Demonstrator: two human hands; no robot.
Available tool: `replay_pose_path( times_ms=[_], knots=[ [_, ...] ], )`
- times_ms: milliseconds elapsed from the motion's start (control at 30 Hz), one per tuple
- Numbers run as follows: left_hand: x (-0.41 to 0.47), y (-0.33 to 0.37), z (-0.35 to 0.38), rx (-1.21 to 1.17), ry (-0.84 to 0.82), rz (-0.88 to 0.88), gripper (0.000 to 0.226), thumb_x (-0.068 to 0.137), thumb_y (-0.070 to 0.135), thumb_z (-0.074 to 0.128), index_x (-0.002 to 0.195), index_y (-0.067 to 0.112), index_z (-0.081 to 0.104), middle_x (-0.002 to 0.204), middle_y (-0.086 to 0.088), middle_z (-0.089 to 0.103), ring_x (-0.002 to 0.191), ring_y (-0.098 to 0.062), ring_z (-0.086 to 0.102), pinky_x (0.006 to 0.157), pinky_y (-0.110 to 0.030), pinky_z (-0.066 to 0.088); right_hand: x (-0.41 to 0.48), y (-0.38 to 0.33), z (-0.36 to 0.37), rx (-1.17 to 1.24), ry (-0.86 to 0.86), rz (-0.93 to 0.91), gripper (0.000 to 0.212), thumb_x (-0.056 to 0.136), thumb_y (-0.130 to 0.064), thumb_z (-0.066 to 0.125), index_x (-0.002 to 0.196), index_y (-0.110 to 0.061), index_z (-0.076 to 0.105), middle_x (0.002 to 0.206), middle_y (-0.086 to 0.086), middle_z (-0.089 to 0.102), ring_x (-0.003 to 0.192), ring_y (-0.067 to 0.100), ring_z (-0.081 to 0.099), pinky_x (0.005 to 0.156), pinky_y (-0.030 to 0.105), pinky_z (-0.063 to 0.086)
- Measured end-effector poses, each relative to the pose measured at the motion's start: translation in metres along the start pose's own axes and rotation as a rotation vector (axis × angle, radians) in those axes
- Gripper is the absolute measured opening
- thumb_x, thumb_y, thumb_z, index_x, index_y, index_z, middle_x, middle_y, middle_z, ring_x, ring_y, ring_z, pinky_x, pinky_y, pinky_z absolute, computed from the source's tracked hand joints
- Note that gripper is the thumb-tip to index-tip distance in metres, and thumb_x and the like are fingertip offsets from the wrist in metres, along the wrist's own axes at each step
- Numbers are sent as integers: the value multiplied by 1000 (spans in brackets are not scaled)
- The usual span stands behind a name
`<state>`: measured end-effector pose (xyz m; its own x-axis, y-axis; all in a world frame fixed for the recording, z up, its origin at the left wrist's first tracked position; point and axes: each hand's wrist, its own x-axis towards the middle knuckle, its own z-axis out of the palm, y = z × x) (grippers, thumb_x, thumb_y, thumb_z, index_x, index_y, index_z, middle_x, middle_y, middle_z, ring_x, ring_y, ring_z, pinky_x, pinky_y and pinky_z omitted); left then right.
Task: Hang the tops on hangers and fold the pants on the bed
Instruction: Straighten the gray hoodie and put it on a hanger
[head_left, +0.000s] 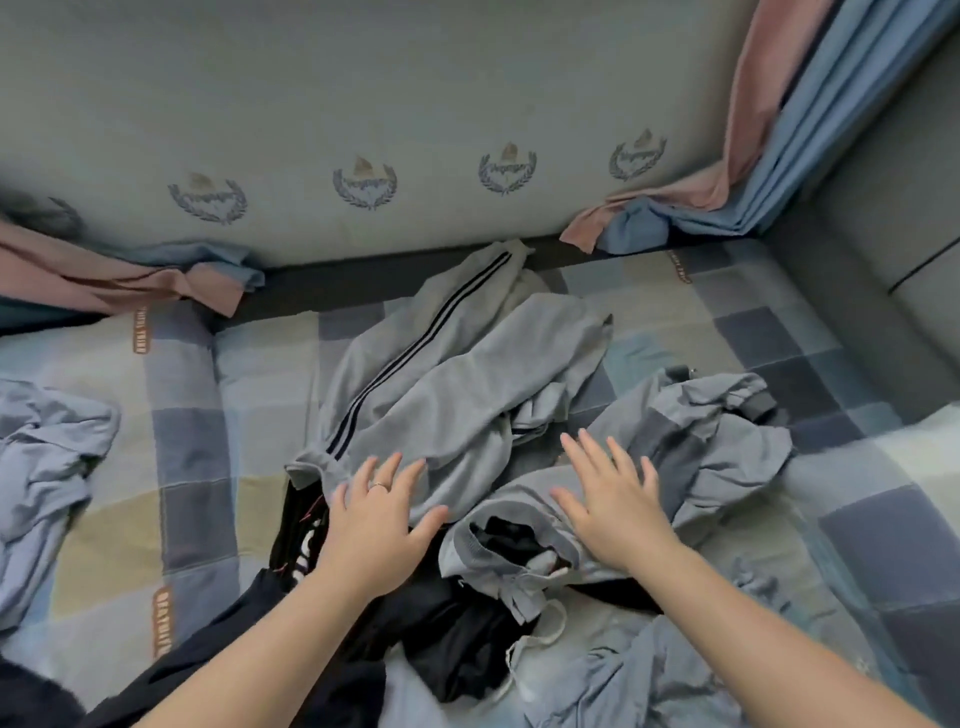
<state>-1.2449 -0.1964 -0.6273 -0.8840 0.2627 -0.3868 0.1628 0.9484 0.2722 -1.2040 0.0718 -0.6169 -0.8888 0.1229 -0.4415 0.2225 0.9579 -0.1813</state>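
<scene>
Grey sweatpants with dark side stripes lie crumpled across the middle of the checked bed. My left hand, fingers spread and straight, hovers over or rests on one leg's cuff end. My right hand, also flat with fingers spread, lies over the grey waistband part with its white drawstring. A black garment with white lettering sits under the pants near me. A grey-blue jacket is heaped to the right. No hanger is in sight.
A light blue garment is bunched at the left edge, another at the bottom right. Pink and blue curtains hang past the bed's far side against a crest-patterned wall. A grey cabinet stands right.
</scene>
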Motion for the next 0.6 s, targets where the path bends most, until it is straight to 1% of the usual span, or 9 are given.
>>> replay_pose_path(
  times_ms=[67,133,233,300,367,433,500,567,600],
  knots=[
    [54,19,16,49,20,48,71,96,69,33,157,38,15,168,4,4,154,-21,-1,123,-47,10,42,29,11,41,18,38,66,102,-59,24,158,-36,-2,167,-12,-5,154,20,-4,122,54,1],
    [113,37,34,94,32,108,75,95,68,36,158,38,7,168,1,-3,154,-25,0,122,-48,11,84,53,24,79,46,63,65,102,-58,24,158,-35,-1,167,-12,-3,154,21,-2,122,54,3],
    [212,59,65,180,63,182,82,94,67,39,157,38,-4,167,0,-12,154,-31,-2,121,-52,12,150,84,49,117,96,105,65,103,-56,26,158,-34,1,167,-10,1,153,22,3,121,53,8],
    [280,73,80,176,123,184,87,91,70,42,156,39,-6,167,0,-12,153,-34,0,119,-57,15,194,98,62,145,127,126,65,103,-56,27,158,-34,1,167,-10,2,153,21,3,121,52,10],
    [340,81,94,115,117,133,91,86,77,43,155,43,-7,167,1,-12,153,-36,-1,117,-64,16,237,107,70,171,162,125,66,102,-55,28,158,-34,0,167,-11,2,153,20,3,120,51,11],
    [388,71,125,102,54,62,94,78,88,38,152,51,-8,167,6,-12,152,-36,-2,113,-69,16,281,110,75,162,210,96,66,102,-55,29,158,-35,0,167,-11,4,153,20,5,120,50,12],
    [414,48,168,123,0,-1,95,71,97,23,149,56,-11,166,10,-14,153,-33,-8,113,-70,16,325,111,75,166,259,64,66,102,-53,32,158,-35,2,167,-11,5,153,20,6,120,50,12],
    [423,26,209,114,81,-26,91,68,97,7,147,59,-16,165,13,-18,152,-28,-15,114,-67,13,368,110,75,184,304,29,66,102,-51,36,158,-34,6,167,-9,9,152,21,8,120,51,11],
    [427,18,224,100,127,-31,87,67,94,3,145,61,-18,164,16,-21,152,-25,-17,113,-65,12,390,109,76,185,326,7,66,101,-50,38,158,-34,8,166,-8,11,151,21,10,120,51,10]
  ],
)
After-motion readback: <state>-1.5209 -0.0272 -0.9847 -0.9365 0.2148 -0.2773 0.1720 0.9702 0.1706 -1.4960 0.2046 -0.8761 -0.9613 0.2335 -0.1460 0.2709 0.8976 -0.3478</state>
